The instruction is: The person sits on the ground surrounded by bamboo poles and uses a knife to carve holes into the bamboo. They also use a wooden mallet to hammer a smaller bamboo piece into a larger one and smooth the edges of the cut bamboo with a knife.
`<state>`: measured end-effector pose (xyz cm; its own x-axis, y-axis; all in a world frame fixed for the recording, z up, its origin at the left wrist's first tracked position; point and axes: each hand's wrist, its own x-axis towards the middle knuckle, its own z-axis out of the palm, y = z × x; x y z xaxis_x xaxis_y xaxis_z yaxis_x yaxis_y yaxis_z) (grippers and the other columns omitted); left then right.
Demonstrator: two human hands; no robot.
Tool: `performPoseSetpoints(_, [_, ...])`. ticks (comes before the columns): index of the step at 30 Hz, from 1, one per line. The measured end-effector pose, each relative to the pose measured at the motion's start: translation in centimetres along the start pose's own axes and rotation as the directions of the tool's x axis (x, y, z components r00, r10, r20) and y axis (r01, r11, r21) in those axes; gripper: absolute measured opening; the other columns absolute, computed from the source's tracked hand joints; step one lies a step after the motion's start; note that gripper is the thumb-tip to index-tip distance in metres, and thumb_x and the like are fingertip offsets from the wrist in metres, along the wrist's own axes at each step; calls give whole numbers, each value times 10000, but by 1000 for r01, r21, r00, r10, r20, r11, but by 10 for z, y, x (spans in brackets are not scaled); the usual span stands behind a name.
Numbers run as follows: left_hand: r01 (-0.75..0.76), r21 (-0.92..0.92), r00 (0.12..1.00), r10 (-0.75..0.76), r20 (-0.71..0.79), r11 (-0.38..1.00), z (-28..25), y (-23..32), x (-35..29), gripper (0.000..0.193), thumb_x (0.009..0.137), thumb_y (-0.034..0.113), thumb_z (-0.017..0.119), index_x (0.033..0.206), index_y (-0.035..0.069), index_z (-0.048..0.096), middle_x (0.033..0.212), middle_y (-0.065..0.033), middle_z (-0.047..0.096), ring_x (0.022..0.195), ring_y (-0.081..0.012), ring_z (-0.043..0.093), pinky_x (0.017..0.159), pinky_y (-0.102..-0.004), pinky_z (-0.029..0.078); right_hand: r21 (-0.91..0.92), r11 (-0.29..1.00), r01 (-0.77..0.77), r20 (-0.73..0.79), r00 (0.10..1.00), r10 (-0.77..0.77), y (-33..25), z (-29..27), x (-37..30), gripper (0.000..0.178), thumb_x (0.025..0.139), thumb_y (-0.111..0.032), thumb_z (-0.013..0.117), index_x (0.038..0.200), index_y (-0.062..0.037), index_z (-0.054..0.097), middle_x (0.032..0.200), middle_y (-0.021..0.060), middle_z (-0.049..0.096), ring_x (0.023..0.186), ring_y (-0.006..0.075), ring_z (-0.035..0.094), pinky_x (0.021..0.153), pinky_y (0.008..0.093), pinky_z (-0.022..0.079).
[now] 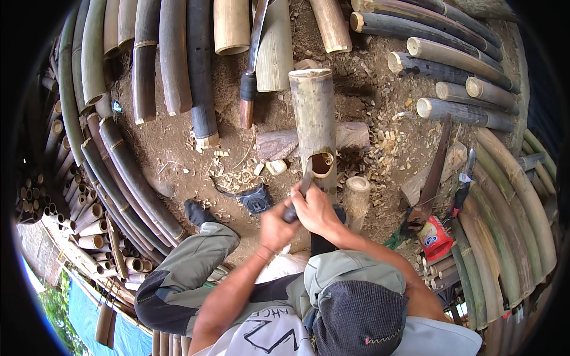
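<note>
A thick pale bamboo tube (314,110) slopes away in front of me, resting across a short log (278,145). An oval hole is cut in its upper side, with a thin curl of shaving at the rim. A knife (307,177) has its blade tip at the left edge of this hole. My left hand (278,228) is closed around the dark handle. Closer to the blade, my right hand (316,210) is closed on the same knife, its fingers partly hidden. The tube's near end lies toward my lap, partly covered by my right hand and forearm.
Bamboo poles lie at left, top and right. A long machete (248,98) lies ahead, a handsaw (432,172) and red container (436,238) at right. A black strapped device (256,199) sits near my left foot, a wood stump (357,193) right of the tube. Shavings litter the dirt.
</note>
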<state>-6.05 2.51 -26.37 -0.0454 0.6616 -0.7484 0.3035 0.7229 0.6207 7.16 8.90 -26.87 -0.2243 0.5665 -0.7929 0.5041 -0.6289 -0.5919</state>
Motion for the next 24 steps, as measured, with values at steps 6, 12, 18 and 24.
performPoseSetpoints(6, [-361,846,930,88,357,393,-98,125,55,255,800,311,728,1014,177,761,741,-107,714,650,-277,714,621,-394,584,967,212,-140,148,989,-24,-31,-1,5,200,1029,-169,510,1197,-63,532,1104,145,678,854,197,645,734,334,559])
performPoseSetpoints(12, [-616,779,788,-99,608,-115,-40,256,95,110,840,179,678,848,116,769,797,-63,737,752,-222,731,634,-351,559,881,-380,-282,241,958,-153,-28,-34,5,394,1065,-394,413,1110,-62,619,917,82,704,737,177,662,804,381,573])
performPoseSetpoints(18, [-669,726,740,-237,629,-161,-51,257,91,125,878,219,673,811,166,765,819,-26,741,781,-195,730,652,-333,554,890,-304,-341,320,940,-118,-23,-27,2,364,1045,-390,488,1108,-78,664,762,7,675,703,161,666,766,380,583])
performPoseSetpoints(24, [-598,729,722,-171,671,334,-114,142,99,145,736,288,709,798,159,734,773,-96,719,762,-297,722,705,-431,580,873,-10,-488,488,873,6,-17,-18,-12,307,1003,-257,589,1221,-45,629,848,-10,665,642,111,600,669,371,573])
